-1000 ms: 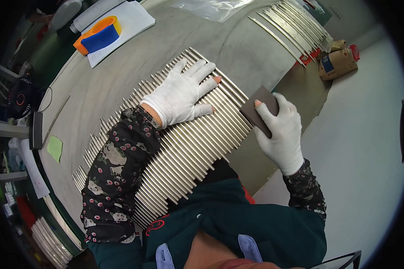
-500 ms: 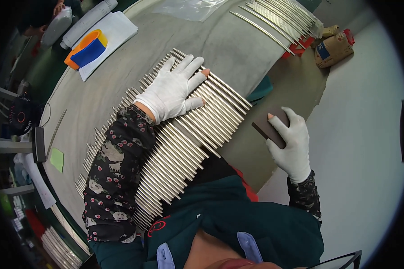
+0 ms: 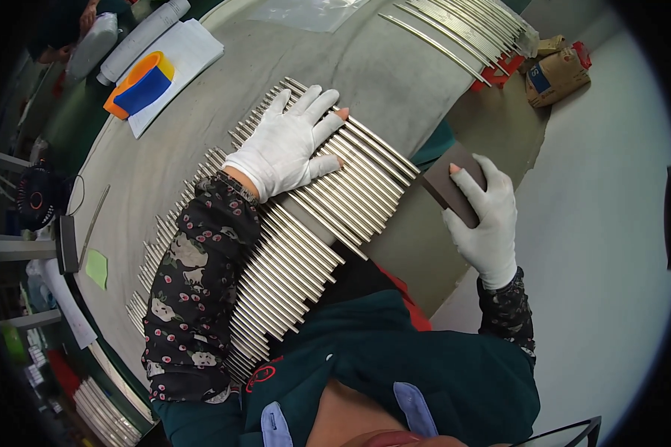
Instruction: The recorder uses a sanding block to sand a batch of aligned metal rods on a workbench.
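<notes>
Many thin metal rods point(image 3: 291, 257) lie side by side in a long slanting row on the grey tabletop, their near ends reaching past its edge. My left hand point(image 3: 287, 145), in a white glove with some bare fingertips, rests flat with fingers spread across the upper part of the row. Off the table's edge, my right hand point(image 3: 492, 223), gloved the same way, grips a dark brown rectangular block point(image 3: 441, 186), which looks like a sanding block. One corner of the block is close to the topmost rod's end; whether they touch I cannot tell.
More rods point(image 3: 462, 33) lie at the far right beside a brown paper sack point(image 3: 558, 78). Blue and orange tape rings point(image 3: 143, 86) sit on white paper at the far left. A single rod point(image 3: 95, 227), a dark bar point(image 3: 67, 244) and a green paper piece point(image 3: 97, 268) lie left.
My right hand has moved up and slightly left with the brown block, bringing it nearer the rod ends. My left hand stays almost in place on the rods.
</notes>
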Available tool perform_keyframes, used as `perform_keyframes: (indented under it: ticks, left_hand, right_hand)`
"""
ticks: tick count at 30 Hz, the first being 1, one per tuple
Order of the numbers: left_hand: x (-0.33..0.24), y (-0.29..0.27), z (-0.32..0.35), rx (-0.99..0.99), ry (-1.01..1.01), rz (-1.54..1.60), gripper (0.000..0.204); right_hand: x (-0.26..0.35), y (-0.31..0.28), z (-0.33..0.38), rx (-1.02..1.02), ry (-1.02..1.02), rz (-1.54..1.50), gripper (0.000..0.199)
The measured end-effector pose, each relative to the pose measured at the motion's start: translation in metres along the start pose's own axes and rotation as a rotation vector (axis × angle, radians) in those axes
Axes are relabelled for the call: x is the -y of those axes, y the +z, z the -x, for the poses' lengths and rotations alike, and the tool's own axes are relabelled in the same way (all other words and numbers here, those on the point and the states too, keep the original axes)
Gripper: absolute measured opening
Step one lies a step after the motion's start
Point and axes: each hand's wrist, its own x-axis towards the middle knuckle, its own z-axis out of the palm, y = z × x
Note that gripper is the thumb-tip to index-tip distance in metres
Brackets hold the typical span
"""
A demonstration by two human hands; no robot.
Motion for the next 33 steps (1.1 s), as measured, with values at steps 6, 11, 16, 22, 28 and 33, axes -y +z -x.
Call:
perform_keyframes:
  ticks: [6, 11, 16, 22, 28, 33]
  left_hand:
    - [-0.001, 0.002, -0.006, 0.01, -0.01, 0.036, 0.068]
    - [0.001, 0.002, -0.002, -0.02, -0.01, -0.008, 0.068]
    - [-0.001, 0.004, -0.003, -0.016, -0.015, -0.008, 0.067]
    - [-0.001, 0.002, 0.002, -0.001, -0.023, -0.029, 0.067]
    - [-0.002, 0.002, 0.004, 0.026, -0.031, -0.037, 0.069]
    - [-0.001, 0.003, 0.009, 0.002, -0.019, -0.044, 0.069]
  right_hand:
    - [0.001, 0.028, -0.031, 0.015, -0.06, 0.04, 0.052]
    - [0.016, 0.034, -0.047, 0.031, -0.1, 0.134, 0.05]
    - [-0.008, -0.015, 0.012, 0.206, 0.075, 0.228, 0.05]
    - [0.03, -0.007, 0.015, 0.184, 0.01, -0.063, 0.05]
    - [0.034, -0.001, 0.014, 0.202, -0.013, -0.073, 0.05]
    - [0.026, -0.006, 0.018, 0.142, -0.007, -0.059, 0.052]
